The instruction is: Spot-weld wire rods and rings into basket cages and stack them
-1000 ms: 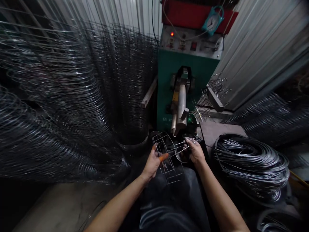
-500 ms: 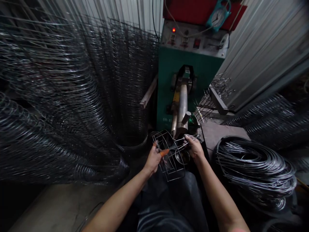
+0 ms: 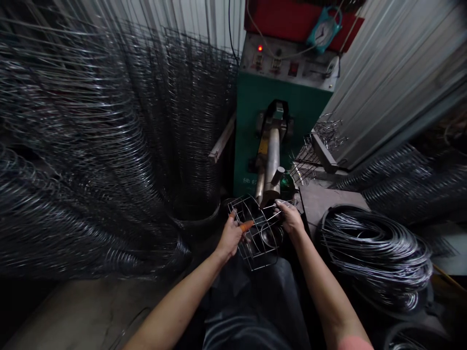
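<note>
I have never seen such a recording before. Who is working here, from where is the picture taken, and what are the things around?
There is no robot: a person works with their own two hands, seen by a camera worn on the head, looking forward and down. The left hand holds a wire frame; orange covers sit on its thumb and a finger. The right hand grips thin rods at the frame's right side; whether they are joined to it, I cannot tell. Ahead stands a green machine with a metal arm reaching toward the hands. A clock is near its top. Left are wire stacks; right, a wire coil.
</note>
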Demonstrator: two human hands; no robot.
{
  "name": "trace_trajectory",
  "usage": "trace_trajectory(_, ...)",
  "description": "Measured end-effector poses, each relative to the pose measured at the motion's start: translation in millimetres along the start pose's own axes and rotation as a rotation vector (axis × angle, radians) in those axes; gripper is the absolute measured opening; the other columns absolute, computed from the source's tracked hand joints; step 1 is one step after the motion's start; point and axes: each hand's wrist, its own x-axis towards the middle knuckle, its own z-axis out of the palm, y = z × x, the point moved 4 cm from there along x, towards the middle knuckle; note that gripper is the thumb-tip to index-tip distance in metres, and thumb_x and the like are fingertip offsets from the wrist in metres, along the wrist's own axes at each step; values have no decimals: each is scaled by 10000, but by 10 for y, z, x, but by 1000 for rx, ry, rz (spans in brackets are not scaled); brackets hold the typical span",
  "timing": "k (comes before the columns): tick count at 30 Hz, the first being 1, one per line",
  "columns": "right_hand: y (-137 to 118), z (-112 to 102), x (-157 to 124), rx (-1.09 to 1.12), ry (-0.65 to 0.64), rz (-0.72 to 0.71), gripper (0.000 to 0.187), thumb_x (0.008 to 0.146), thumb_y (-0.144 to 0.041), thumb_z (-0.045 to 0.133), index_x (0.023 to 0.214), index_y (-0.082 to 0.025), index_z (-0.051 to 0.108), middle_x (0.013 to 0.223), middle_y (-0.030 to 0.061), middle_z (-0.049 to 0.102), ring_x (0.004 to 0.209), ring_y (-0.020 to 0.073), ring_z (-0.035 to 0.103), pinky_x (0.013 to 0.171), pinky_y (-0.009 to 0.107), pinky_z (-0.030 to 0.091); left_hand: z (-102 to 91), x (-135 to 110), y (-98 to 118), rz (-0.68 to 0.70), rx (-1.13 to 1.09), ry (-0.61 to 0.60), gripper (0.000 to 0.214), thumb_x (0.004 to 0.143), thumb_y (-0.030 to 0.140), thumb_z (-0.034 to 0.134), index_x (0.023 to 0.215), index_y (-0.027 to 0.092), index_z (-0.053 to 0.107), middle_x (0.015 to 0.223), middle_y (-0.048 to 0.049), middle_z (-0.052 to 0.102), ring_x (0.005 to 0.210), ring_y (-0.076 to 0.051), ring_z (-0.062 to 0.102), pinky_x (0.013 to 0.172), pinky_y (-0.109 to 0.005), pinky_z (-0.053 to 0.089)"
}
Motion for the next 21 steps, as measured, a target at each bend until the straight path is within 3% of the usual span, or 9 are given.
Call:
trace_trajectory(7, 20, -9, 54, -12, 10, 20, 248, 517, -254, 776, 680, -177, 607, 580, -39, 579, 481, 66, 494, 421, 175, 435, -4, 68, 6, 7, 33, 5, 897, 605, 230, 771, 1339, 205, 255, 645, 78, 472, 358, -24, 390, 332, -168, 385)
trace_trajectory(12, 34, -61, -45, -82, -26, 61, 322, 543, -401, 774, 682, -181, 585, 558, -48, 557, 461, 65, 485, 398, 172, 426, -16, 47, 20, 0, 16, -21, 806, 596, 214, 769, 1267, 234, 324, 653, 86, 449, 419, -35, 440, 407, -202, 471)
trace_trajectory(17, -10, -35, -75, -99, -86, -22, 385, 561, -477, 751, 706, -163, 583, 496, -72, 488, 392, 37, 407, 323, 133, 297, -19, -7, 10, 58, -14, -23, 751, 598, 200, 765, 1220, 241, 347, 673, 78, 450, 482, -51, 475, 457, -232, 511)
trace_trajectory(21, 15, 51, -33, -97, -117, 5, 399, 526, -457, 772, 699, -163, 564, 501, -73, 490, 390, 34, 409, 312, 125, 256, -24, -19, -4, 66, -43, 8, 746, 587, 209, 774, 1207, 238, 361, 691, 69, 463, 503, -53, 476, 463, -229, 510)
